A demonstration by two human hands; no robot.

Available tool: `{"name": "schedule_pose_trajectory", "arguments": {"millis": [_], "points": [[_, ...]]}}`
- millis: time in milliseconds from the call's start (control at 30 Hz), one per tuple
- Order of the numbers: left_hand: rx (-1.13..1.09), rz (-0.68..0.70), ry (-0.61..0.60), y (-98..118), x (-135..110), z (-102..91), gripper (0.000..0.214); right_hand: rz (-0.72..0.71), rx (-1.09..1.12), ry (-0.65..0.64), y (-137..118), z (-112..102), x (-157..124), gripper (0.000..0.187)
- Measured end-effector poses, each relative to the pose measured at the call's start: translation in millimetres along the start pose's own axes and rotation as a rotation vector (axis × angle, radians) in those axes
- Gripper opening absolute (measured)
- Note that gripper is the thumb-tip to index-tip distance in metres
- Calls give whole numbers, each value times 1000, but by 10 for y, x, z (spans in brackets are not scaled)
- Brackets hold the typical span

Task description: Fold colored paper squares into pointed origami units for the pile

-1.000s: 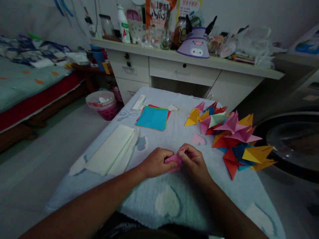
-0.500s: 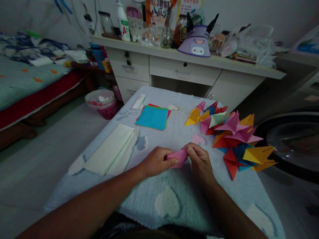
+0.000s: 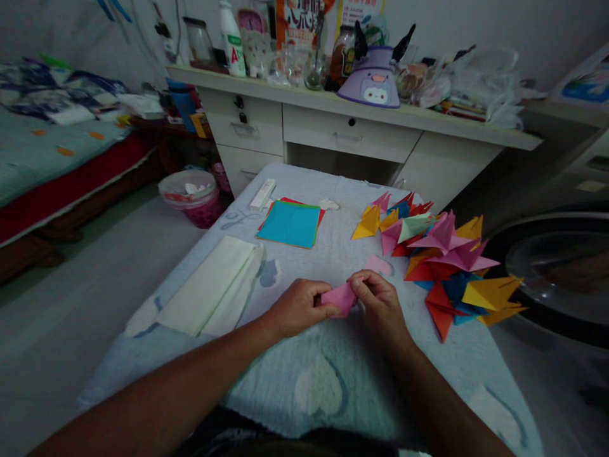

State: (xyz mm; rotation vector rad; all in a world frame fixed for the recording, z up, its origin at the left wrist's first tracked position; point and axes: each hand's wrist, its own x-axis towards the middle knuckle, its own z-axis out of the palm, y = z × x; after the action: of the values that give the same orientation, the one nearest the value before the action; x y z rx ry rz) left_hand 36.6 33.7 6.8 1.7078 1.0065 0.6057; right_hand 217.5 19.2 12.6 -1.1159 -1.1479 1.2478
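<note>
A small folded pink paper [image 3: 340, 297] is pinched between both my hands just above the pale blue cloth on the table [image 3: 333, 374]. My left hand [image 3: 297, 308] grips its left end with curled fingers. My right hand [image 3: 380, 304] pinches its right end. To the right lies a heap of folded paper shapes [image 3: 440, 260] in pink, yellow, red and blue. A stack of flat coloured sheets [image 3: 290, 223], blue on top, lies farther back.
A folded white cloth [image 3: 214, 285] lies at the table's left. A white stick [image 3: 263, 194] rests near the sheets. Behind stand a cluttered white desk [image 3: 352, 124], a pink bin [image 3: 193, 197] on the floor, a bed [image 3: 52, 158] at left and a dark round drum [image 3: 556, 266] at right.
The pink paper has turned from tucked between my fingers to held out flatter between both hands. My hands stayed at the same spot; the view shifted slightly.
</note>
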Motion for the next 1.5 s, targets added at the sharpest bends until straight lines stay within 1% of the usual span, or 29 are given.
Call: {"name": "schedule_pose_trajectory", "arguments": {"millis": [100,200,267,333,400,467,600,733,800,867,1000,1067,1133,1200,1300,1400,1500], "points": [[-71,5,93,-10,8,-21,20,-19,-24,37,3,-9,24,19],[-171,27,200,-11,27,-64,20,-45,-21,58,15,-9,42,19],[-241,44,250,-12,39,-85,19,-58,-20,68,38,-17,53,21],[-317,52,255,-13,44,-87,15,-76,-46,77,75,-39,67,21],[-342,50,213,-11,36,-75,24,-96,-123,85,116,-75,84,20],[-249,57,147,-3,18,-54,32,-110,-252,98,149,-114,102,19],[151,127,11,-13,-26,-5,27,-172,-530,128,178,-160,133,20],[545,221,-7,-90,-48,55,29,-225,-747,110,204,-166,174,23],[681,248,-13,-118,-55,77,27,-234,-868,83,231,-170,201,23],[773,272,-13,-118,-66,88,25,-243,-1013,78,268,-181,224,27],[901,337,36,-77,-85,93,19,-276,-1283,127,353,-207,225,52],[939,385,59,-69,-89,99,18,-303,-1363,158,382,-204,201,63],[961,428,63,-73,-92,108,19,-324,-1411,191,394,-185,172,70],[968,451,50,-82,-98,116,20,-319,-1440,215,388,-156,150,74],[963,455,37,-93,-112,123,21,-272,-1461,211,362,-122,144,79],[954,458,27,-102,-115,126,20,-218,-1465,220,334,-129,173,81],[943,478,-13,-106,-109,130,21,-160,-1465,247,310,-174,224,79]]}}
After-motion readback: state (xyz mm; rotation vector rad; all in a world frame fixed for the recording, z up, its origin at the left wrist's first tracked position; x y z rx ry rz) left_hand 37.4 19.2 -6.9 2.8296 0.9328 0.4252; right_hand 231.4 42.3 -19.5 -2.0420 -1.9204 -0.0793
